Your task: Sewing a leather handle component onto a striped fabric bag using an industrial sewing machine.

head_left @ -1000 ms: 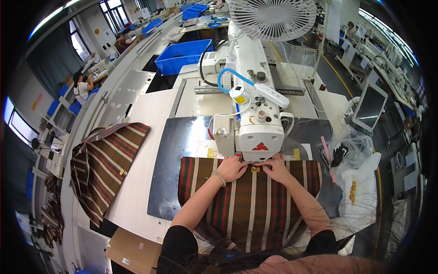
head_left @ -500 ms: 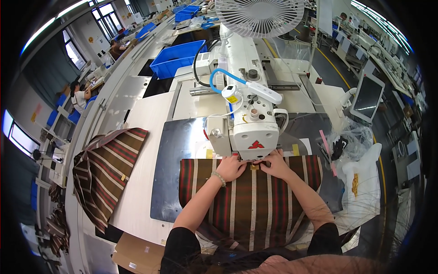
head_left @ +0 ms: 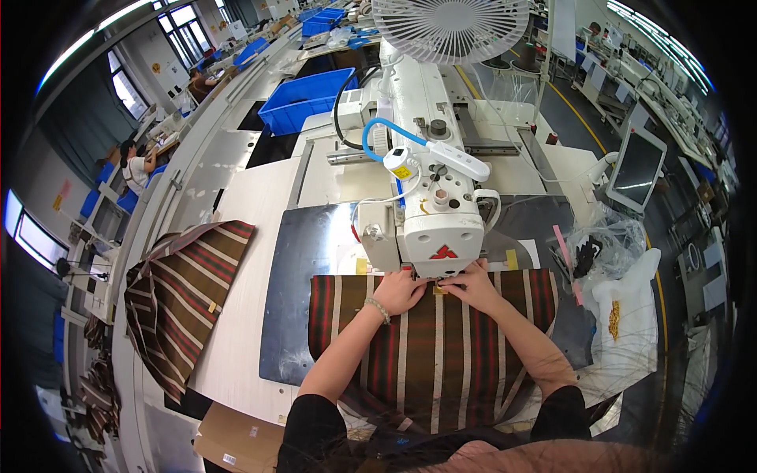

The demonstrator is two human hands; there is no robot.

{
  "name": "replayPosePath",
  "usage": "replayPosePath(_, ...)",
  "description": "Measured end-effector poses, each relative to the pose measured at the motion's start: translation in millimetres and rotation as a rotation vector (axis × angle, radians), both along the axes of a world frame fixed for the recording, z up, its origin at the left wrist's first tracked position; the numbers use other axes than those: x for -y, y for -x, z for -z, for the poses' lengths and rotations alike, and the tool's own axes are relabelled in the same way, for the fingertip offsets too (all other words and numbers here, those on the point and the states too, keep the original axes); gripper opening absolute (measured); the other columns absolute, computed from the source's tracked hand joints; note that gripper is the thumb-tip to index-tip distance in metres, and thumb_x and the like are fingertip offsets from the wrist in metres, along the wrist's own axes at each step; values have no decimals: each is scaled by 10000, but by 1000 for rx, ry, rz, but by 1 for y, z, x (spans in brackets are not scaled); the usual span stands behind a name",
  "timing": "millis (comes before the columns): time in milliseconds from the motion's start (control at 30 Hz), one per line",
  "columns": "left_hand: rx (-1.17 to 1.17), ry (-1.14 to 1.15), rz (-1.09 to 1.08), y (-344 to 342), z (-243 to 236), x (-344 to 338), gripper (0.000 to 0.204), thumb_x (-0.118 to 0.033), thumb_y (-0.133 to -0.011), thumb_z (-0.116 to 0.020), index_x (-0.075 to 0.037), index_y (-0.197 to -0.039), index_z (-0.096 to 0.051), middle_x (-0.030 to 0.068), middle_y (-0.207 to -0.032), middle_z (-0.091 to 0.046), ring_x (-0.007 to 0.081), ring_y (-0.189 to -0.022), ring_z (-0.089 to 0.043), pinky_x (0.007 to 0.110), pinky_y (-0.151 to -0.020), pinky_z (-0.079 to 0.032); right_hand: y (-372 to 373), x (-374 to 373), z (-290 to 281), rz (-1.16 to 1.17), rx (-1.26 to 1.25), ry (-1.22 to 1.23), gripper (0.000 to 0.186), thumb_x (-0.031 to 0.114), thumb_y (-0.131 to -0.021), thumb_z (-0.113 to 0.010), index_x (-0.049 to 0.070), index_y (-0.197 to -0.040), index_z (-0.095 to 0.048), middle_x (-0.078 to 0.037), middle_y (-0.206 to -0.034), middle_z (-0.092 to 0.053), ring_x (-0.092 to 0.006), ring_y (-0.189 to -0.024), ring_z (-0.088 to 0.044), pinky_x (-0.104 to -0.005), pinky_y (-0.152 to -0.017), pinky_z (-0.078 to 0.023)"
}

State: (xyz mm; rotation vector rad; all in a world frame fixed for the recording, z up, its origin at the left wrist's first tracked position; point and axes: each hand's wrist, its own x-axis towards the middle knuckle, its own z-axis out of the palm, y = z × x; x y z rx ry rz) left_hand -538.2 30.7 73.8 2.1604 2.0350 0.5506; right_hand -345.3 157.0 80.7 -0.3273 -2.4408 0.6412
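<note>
A brown fabric piece (head_left: 422, 347) with red, green and cream stripes lies under the white sewing machine head (head_left: 443, 232). Its far edge reaches below the head. My left hand (head_left: 399, 292), with a bead bracelet at the wrist, has its fingers bent and closed on that edge. From the other side, my right hand (head_left: 476, 288) pinches the edge next to a small gold-coloured tag (head_left: 439, 290). Thumbs and fingertips nearly meet at the tag. The machine head partly hides the fingertips, and the needle cannot be seen.
Another striped fabric piece (head_left: 189, 296) lies folded at the left on the pale table. At the right are a clear plastic bag (head_left: 619, 232), a white sheet with gold-coloured pieces (head_left: 614, 319) and a screen (head_left: 635, 168). A blue bin (head_left: 303, 102) stands behind; a fan (head_left: 451, 27) hangs above.
My right fingers have shifted slightly to the left and cover more of the tag. My left hand and the fabric stay almost where they were.
</note>
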Motion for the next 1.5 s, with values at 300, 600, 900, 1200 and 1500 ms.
replayPosePath(300, 110, -85, 59, 5, 0, -2, 265, -239, -852, -561, -129, -1076, -654, 164, -972, -606, 340, -886, -578, 457, -755, -432, -2, -1, 3, 53, 88, 51, 138, 284, -732, -717, 207, -843, -745, 16, -957, -613, -173, -964, -513, -376, -820, -275)
replayPosePath(600, 135, -35, 38, 2, -8, 0, 233, -223, -857, -546, -117, -1034, -655, 133, -982, -608, 331, -940, -559, 466, -830, -395, 0, -1, 4, 55, 100, 73, 142, 292, -725, -720, 211, -839, -748, 12, -973, -622, -180, -985, -517, -377, -826, -281)
replayPosePath(900, -2, 11, 10, 0, -6, 2, 280, -257, -881, -503, -197, -1116, -643, 142, -1011, -565, 320, -968, -547, 453, -837, -399, 1, -1, 2, 38, 95, 87, 167, 289, -715, -726, 209, -860, -745, 11, -1051, -630, -184, -1047, -511, -381, -858, -280)
replayPosePath(1200, 30, 63, -17, -3, -9, 2, 274, -260, -880, -506, -211, -1114, -640, 140, -1015, -570, 299, -974, -555, 448, -835, -405, -2, -4, -1, 7, 136, 131, 313, 75, -675, -592, 225, -906, -739, 0, -1097, -617, -206, -1096, -494, -379, -892, -278)
replayPosePath(1500, -21, -95, 25, -1, -2, 2, 275, -267, -886, -504, -200, -1111, -646, 161, -914, -562, 337, -867, -562, 457, -766, -413, -1, -2, -3, 11, 151, 128, 363, 50, -646, -553, 223, -906, -737, -2, -1102, -617, -208, -1109, -488, -377, -902, -275)
